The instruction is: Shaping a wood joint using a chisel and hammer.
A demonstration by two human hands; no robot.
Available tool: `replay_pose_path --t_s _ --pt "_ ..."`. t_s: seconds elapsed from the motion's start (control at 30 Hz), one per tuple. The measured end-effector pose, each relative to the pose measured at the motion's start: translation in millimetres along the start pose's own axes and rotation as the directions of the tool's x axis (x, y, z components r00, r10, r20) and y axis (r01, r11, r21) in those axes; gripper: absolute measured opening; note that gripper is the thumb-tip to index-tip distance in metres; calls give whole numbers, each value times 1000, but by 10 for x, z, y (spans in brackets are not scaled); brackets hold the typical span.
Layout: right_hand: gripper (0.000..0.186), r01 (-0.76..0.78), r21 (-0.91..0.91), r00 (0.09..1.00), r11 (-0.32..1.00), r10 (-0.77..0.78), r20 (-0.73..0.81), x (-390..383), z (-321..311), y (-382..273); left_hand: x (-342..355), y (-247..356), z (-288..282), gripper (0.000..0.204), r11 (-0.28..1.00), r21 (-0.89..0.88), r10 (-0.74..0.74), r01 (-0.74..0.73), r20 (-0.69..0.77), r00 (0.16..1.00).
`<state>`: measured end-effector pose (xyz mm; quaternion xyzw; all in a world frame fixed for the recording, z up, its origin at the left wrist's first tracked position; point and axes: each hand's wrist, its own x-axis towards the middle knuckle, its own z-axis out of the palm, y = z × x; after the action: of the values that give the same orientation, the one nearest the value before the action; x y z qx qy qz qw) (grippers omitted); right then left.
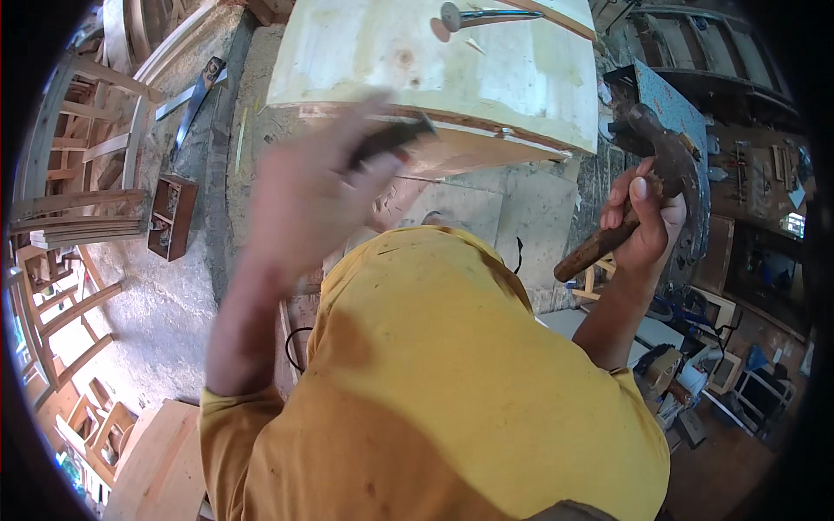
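Note:
My right hand (645, 217) is closed around the worn wooden handle of a hammer (599, 247). The hammer's dark, curved metal head is raised beside the right side of a pale wooden box-like piece (347, 61). At that piece's near edge, on the left, my left hand (317, 187) is smeared by motion. Between its thumb and fingers is a dark, elongated object (395, 139), too blurred to tell its kind. A shiny metal tool with a round end (469, 16) lies on top of the wooden piece, near a small wood chip (474, 46).
At the left, a handsaw (198, 104) lies on a grey ledge, with a brown divided box (171, 217) nearer me. Wooden frames (87, 156) stand farther left. A light blue speckled board (669, 100) and assorted tools and clutter (686, 382) are at the right.

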<state>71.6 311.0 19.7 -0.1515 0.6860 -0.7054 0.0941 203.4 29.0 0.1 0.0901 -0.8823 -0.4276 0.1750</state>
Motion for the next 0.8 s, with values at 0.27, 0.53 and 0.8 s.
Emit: replay_pose_path --t_s 0.27,0.53,0.8 --pt "20 -105 49 992 993 108 -66 -18 -677 285 -94 118 1302 69 982 165 -106 89 101 989" --pt "22 -204 97 974 974 212 -78 3 -1079 429 -140 377 1630 65 978 179 -142 106 201 969" --pt "24 -237 149 968 960 246 -49 -45 -1288 519 12 627 1876 63 978 199 -106 68 186 977"
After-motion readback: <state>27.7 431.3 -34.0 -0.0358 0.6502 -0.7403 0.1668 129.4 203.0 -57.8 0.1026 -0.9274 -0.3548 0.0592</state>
